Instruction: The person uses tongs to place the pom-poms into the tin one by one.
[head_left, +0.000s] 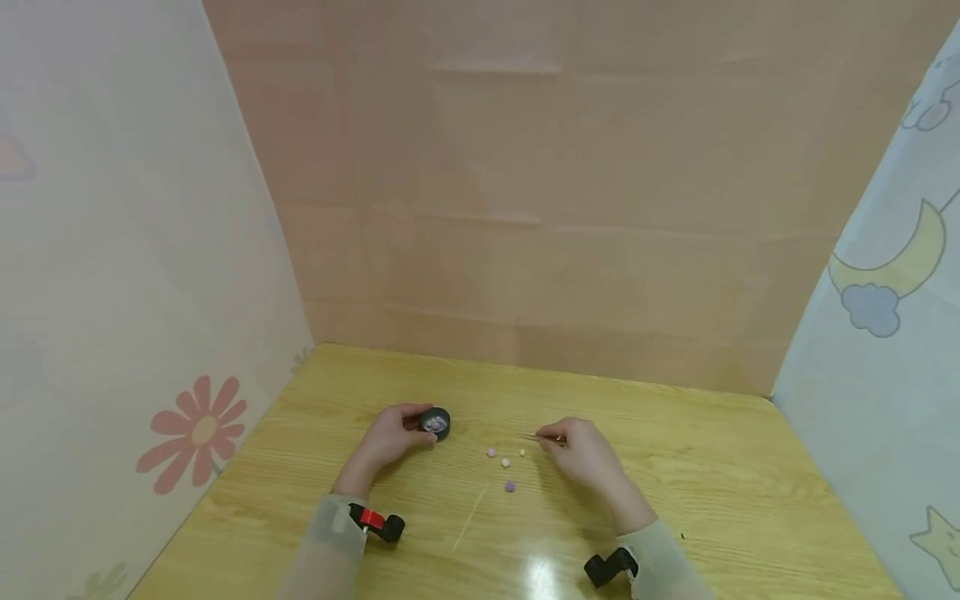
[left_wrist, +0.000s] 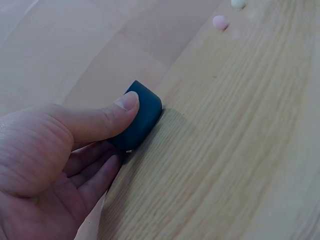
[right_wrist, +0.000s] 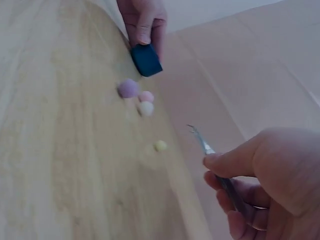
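My left hand point(head_left: 388, 437) pinches a small round dark container point(head_left: 435, 424) at its edge, thumb on the near side. The container stands on the table; pale pieces show inside its open top, too small to tell apart. In my right hand point(head_left: 591, 457) is a pair of metal tweezers point(right_wrist: 201, 141), gripped between thumb and fingers, tips pointing left with nothing visible between them. Between the hands lie a purple ball point(right_wrist: 128, 88), a pink ball point(right_wrist: 146, 97), a white ball point(right_wrist: 146, 108) and a yellow ball point(right_wrist: 160, 145), all on the tabletop.
The wooden table point(head_left: 315, 483) ends at a brown paper-like backdrop point(head_left: 525, 275). Pale printed sheets flank it: a left sheet point(head_left: 135, 292) with flowers and a right sheet point(head_left: 885, 392) with a moon. A thin pale line point(head_left: 471, 517) runs along the table nearer me.
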